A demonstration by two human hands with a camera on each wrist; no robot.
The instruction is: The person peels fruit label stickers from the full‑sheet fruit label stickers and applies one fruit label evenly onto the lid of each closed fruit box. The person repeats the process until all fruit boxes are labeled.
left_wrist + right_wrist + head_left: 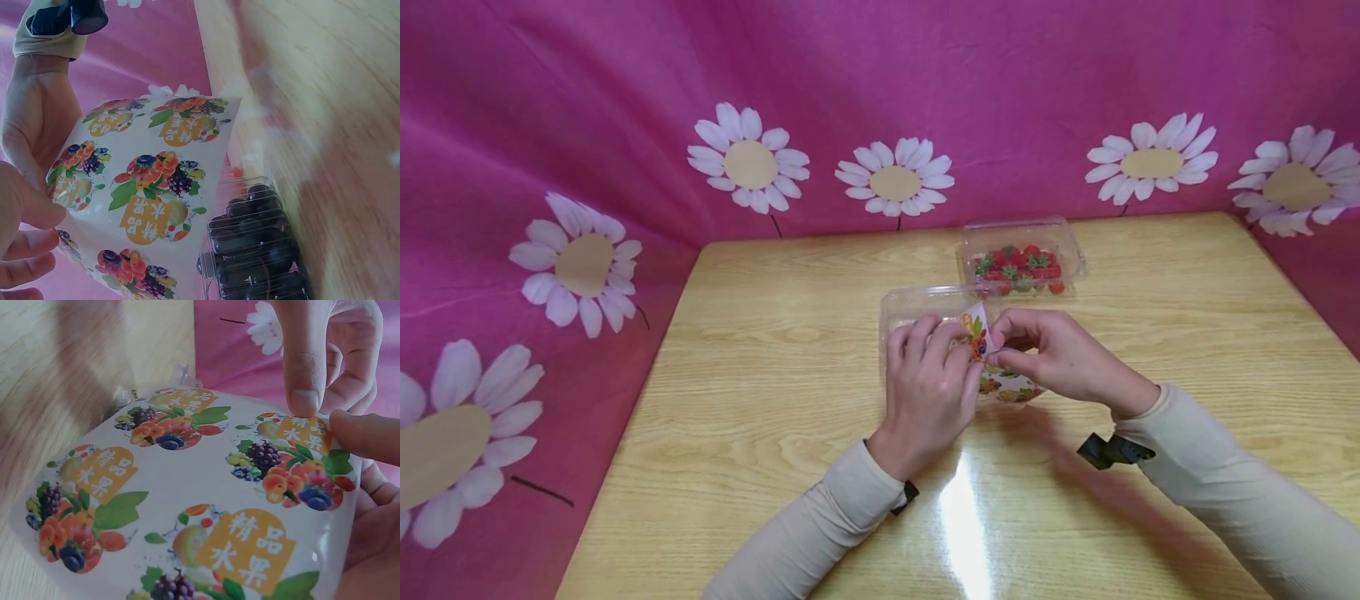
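The right sleeve and the left sleeve, both beige, lay nearest, at the near right and near centre. A pink cloth, printed with white daisies, formed the far, left and right walls. The wooden table extended between these walls and carried two clear plastic boxes. The near box stood around the centre; the far box stood behind it and to the right, close to the far edge. The white sheet, bent in a shallow curve, was located at the near right side of the near box.

The left hand was positioned palm down over the near box. Its fingers were bent and slightly apart; thumb and forefinger pinched the sheet. The right hand was positioned to the right of the sheet. Its thumb and forefinger pinched the sheet's edge, just beside the left fingertips; the state of its remaining fingers could not be determined. A black wrist unit was mounted at the right cuff.

Fruit stickers with orange labels covered the sheet. Strawberries occupied the far box; dark round fruit occupied the near box.
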